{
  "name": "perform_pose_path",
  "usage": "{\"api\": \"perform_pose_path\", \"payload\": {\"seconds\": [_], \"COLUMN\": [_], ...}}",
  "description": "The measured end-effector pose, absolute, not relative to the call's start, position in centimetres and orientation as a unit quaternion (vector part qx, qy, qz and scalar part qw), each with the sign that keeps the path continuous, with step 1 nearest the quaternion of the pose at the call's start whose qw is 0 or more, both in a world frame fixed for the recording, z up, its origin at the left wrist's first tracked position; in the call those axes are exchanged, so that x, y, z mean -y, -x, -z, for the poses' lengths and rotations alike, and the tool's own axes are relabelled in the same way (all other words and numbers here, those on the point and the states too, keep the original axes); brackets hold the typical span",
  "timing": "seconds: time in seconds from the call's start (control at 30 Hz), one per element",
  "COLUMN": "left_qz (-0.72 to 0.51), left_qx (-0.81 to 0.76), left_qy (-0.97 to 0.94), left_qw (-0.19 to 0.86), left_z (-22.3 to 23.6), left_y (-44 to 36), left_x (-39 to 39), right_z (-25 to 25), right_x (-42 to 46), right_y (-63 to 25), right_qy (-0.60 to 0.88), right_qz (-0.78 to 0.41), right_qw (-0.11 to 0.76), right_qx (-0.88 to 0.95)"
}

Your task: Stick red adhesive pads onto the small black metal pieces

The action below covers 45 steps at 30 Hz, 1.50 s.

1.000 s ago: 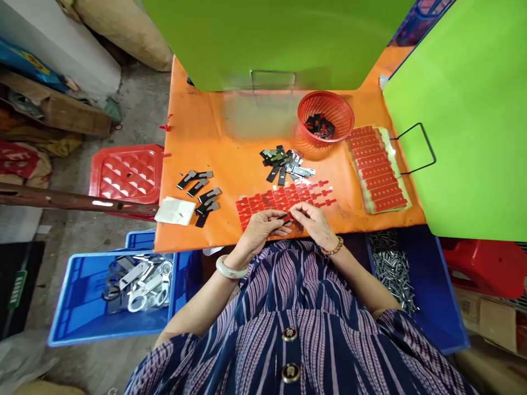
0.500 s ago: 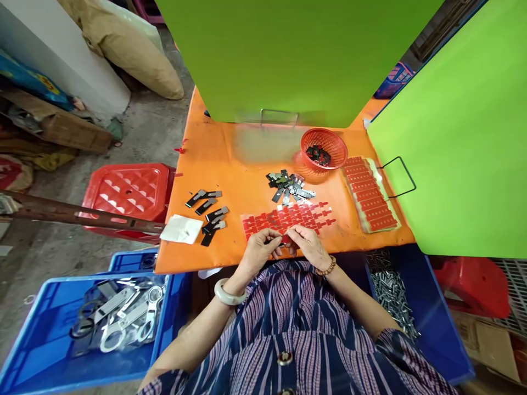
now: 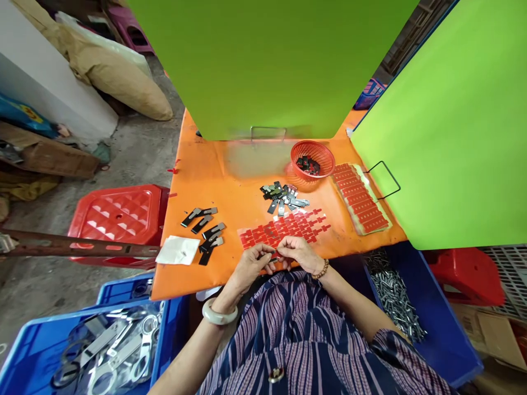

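My left hand [image 3: 252, 263] pinches a small black plate [image 3: 275, 259] at the table's front edge, most of it covered by fingers. Close against it, my right hand [image 3: 300, 253] has its thumb and forefinger pressed together at the plate's end; whatever is between them is too small to make out. Just beyond both hands lies a clear sheet of red stickers [image 3: 288, 227], its right side partly bare. A loose pile of black and silver plates [image 3: 284, 198] sits behind the sheet. To the left, several black plates with grey ends [image 3: 211, 236] are spread out.
A red basket [image 3: 313, 159] holds dark plates. Stacked sticker sheets [image 3: 360, 200] lie at the right, by a green panel [image 3: 453, 137]. White paper [image 3: 178, 250] rests at the left edge. Blue bins [image 3: 37, 334] with metal parts and screws [image 3: 397, 299] flank me below the orange table [image 3: 242, 203].
The view has shifted, showing more beyond the table. Both hands stay together at the front edge, fingers working on the small plate; a bit of red showed between them half a second ago.
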State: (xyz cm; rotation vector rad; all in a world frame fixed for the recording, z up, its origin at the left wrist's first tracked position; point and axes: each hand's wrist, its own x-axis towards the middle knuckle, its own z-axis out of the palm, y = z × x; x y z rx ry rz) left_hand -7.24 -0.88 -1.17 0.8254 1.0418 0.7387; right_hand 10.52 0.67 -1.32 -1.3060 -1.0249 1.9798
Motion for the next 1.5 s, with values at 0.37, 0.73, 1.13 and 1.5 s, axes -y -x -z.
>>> {"api": "perform_pose_path", "payload": {"seconds": [0.37,0.73,1.13,1.5], "left_qz": [-0.350,-0.299,-0.235,-0.286], "left_qx": [-0.448,-0.504,-0.485,-0.584], "left_qy": [-0.331,-0.720,-0.792,-0.670], "left_qw": [0.753,0.373,0.286,0.357], "left_z": [2.5,4.6,6.5,4.6], "left_y": [7.7,5.1,3.9,1.6], "left_x": [0.2,0.1,0.8,-0.3], "right_z": [0.6,3.0,7.4,4.7], "right_x": [-5.7,-14.6,-13.8,-12.1], "right_y": [-14.8,-17.9,-18.9,-19.6], "right_qy": [0.478,0.669,0.590,0.582], "right_qz": [-0.719,-0.364,-0.189,-0.506], "right_qw": [0.272,0.393,0.216,0.396], "right_qx": [0.426,0.515,0.754,0.498]}}
